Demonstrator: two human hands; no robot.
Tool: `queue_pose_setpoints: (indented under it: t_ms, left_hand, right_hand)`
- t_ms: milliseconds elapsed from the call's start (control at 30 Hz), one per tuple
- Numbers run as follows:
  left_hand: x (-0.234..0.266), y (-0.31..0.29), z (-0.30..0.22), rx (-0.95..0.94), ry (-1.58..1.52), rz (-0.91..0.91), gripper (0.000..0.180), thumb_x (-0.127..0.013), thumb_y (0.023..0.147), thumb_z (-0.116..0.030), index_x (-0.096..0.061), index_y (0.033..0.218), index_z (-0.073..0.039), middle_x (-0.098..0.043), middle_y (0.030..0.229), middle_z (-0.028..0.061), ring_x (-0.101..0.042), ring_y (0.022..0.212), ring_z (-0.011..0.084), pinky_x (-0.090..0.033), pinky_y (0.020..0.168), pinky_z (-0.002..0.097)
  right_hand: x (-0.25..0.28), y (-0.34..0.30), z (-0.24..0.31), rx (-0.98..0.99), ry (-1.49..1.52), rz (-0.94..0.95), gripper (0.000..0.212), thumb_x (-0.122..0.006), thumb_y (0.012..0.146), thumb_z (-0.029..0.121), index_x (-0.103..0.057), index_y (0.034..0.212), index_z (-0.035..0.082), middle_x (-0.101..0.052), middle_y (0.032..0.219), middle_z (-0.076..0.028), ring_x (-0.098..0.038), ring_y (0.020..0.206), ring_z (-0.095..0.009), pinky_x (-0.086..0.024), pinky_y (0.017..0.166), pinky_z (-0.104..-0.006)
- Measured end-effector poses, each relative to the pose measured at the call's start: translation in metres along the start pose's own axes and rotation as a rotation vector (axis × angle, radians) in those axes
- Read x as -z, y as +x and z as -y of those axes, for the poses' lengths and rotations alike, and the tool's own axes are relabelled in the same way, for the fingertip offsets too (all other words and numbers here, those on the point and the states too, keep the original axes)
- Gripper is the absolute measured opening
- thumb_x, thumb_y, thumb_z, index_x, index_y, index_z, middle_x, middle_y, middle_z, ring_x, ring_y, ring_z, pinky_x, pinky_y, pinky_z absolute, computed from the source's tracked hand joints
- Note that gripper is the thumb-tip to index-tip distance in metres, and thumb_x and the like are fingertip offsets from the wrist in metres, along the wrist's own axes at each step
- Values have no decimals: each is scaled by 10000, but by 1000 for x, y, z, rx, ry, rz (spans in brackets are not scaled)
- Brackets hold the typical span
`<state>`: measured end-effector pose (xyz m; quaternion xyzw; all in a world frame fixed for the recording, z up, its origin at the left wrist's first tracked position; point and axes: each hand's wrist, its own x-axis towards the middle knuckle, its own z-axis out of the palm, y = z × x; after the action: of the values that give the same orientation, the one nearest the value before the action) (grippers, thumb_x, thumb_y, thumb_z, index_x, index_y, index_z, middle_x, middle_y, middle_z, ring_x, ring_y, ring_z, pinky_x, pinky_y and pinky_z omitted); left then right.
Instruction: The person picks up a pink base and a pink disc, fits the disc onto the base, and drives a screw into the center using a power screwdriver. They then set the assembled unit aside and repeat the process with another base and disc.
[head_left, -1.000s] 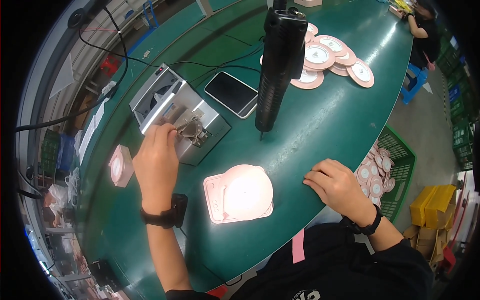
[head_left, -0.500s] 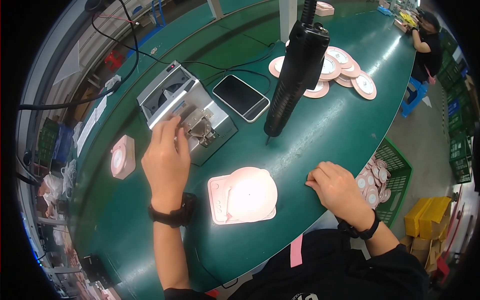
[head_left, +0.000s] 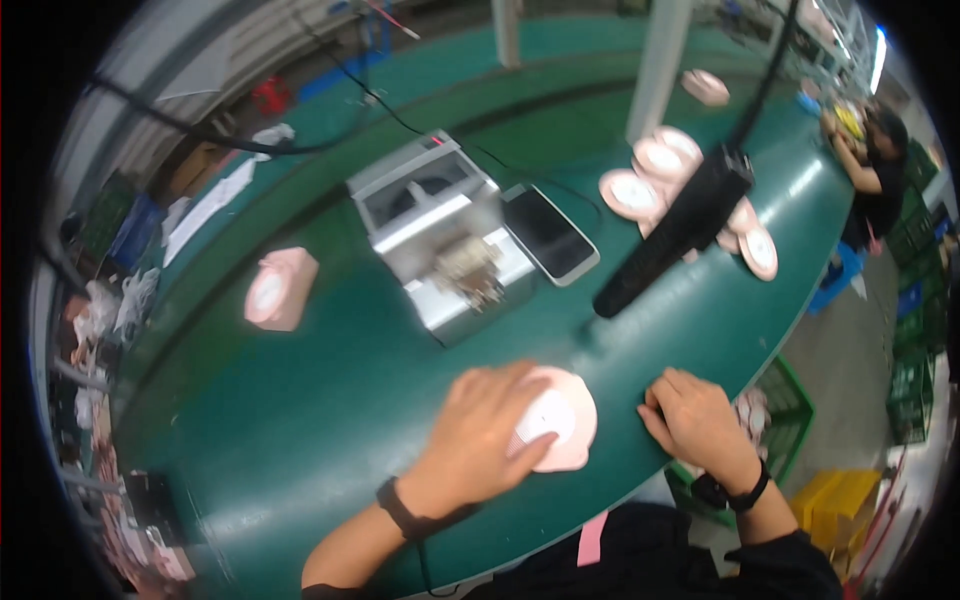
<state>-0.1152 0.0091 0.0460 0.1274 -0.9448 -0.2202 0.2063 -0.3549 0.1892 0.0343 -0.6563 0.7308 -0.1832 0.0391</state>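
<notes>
A pink plastic casing with a round, white-centred disc sits near the table's front edge. My left hand lies across its left side, thumb on the disc's face and fingers around the far edge, covering much of the casing. To the right, my right hand rests by the table edge with its fingers curled; whether anything is between them is hidden. Beyond the casing hangs a black electric screwdriver, tip downward, touched by neither hand. A silver box-shaped machine with a small metal mechanism stands ahead of my left hand.
A phone lies beside the machine. Several pink discs are piled behind the screwdriver, and another pink casing stands at left. A green crate holds pink parts below the right edge. A person sits far right.
My left hand has left the silver machine and come down onto the pink casing. The right hand stays curled by the edge. The whole view has shifted, and the picture is blurred.
</notes>
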Motion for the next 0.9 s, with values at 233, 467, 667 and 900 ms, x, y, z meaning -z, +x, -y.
queue_pose_setpoints:
  t_ms: [233, 467, 667, 900]
  left_hand:
    - [-13, -19, -21, 126, 9, -143, 584, -780, 844, -343, -616, 1297, -14, -609, 1335, 214, -603, 1168, 376, -428, 1024, 462]
    - [-9, -18, -26, 75, 63, -66, 848, -824, 790, -529, -556, 1368, 31, -528, 1450, 233, -549, 1260, 381, -376, 1074, 492]
    - [-8, -20, -26, 74, 42, -3, 853, -818, 801, -513, -519, 1421, -8, -486, 1493, 231, -487, 1346, 381, -348, 1097, 545]
    - [-6, -26, -29, 69, 5, -7, 773, -812, 816, -459, -537, 1407, -45, -477, 1499, 197, -436, 1407, 362, -285, 1151, 624]
  right_hand:
    - [-2, 1, 7, 9, -66, 40, 173, -747, 807, 142, -601, 805, 50, -607, 801, -104, -652, 723, -322, -531, 641, -415]
    - [-2, 2, 12, 10, -192, 46, 154, -732, 811, 125, -606, 807, 37, -608, 769, -115, -661, 696, -317, -537, 615, -415]
    - [-5, -1, 18, 8, -270, 25, 156, -709, 810, 106, -580, 775, 26, -598, 725, -126, -665, 639, -310, -535, 571, -404]
    - [-4, 0, 25, -5, -234, 16, 131, -686, 837, 77, -584, 803, 3, -630, 731, -131, -680, 642, -274, -530, 567, -366]
